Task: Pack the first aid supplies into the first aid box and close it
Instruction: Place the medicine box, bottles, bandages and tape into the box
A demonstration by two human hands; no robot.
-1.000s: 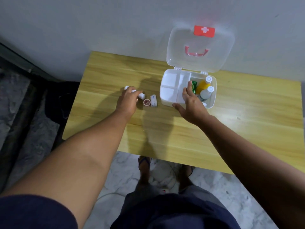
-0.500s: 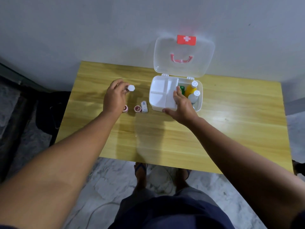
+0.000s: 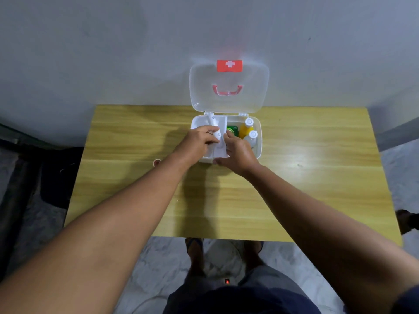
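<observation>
**Both hands at the open first aid box, left one dropping stuff in**

Nearest the camera it's just the person's dark shorts [image 3: 240, 300] and feet in sandals on a marble-looking floor [image 3: 158, 257], with a tiny red light between the feet. Both bare forearms reach out over a yellow wooden table [image 3: 306, 189] toward the box.

On the table, just left of the left forearm, there's one small round reddish thing [image 3: 157, 162], kinda blurry so can't say exactly what it is. It sits apart from the box.

The right hand [image 3: 238, 152] rests on the front edge of the first aid box [image 3: 259, 141], thumb on the front wall and fingers over the rim near the middle divider. It's curled on the box but I can't tell how firmly it's holding.

The left hand [image 3: 199, 139] is over the left compartments of the box, fingers closed around small white items [image 3: 216, 134], with a white tube [image 3: 211, 120] poking out past the fingertips toward the back of the box. It's smeared by motion, so details are fuzzy.

In the right side of the box: a green packet [image 3: 233, 130], an orange bottle [image 3: 246, 128] and a white bottle [image 3: 252, 138], both bottles with white caps.

Behind that the clear lid [image 3: 229, 87] stands open against the grey wall [image 3: 113, 53], pink handle and red cross label showing.
</observation>
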